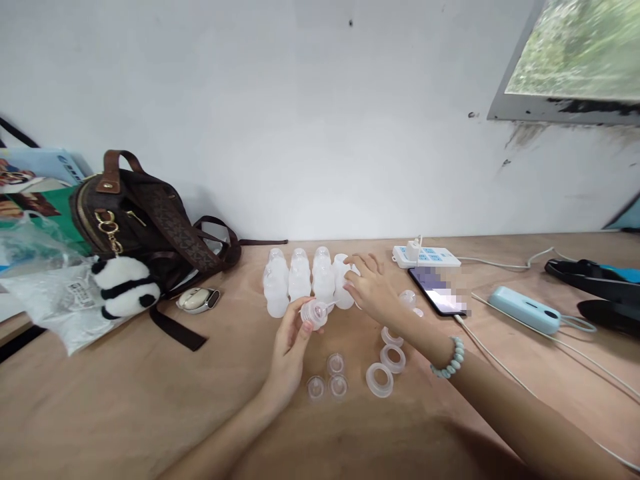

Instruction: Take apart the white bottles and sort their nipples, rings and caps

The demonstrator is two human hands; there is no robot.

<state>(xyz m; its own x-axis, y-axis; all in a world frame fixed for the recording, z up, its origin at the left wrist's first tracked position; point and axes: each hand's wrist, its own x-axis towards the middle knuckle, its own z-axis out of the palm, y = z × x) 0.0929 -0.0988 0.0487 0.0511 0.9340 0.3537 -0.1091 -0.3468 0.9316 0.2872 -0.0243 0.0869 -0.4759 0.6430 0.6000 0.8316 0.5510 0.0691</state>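
Observation:
My left hand (pixel 291 340) is closed round a small clear bottle top with a teat (pixel 315 312), held just above the wooden table (pixel 125 400). My right hand (pixel 370 287), with a bead bracelet at the wrist, reaches to the rightmost of several translucent bottles (pixel 300 280) standing in rows, and its fingers wrap a bottle (pixel 344 283). In front of the hands lie three clear teats (pixel 330 379) and three screw rings (pixel 386 363).
A brown backpack (pixel 145 220) with a panda charm (pixel 123 283) sits at the left beside a plastic bag (pixel 45 293) and a mouse (pixel 197 299). At the right are a power strip (pixel 427 255), phone (pixel 439 291), a light-blue device (pixel 525 310) and cables.

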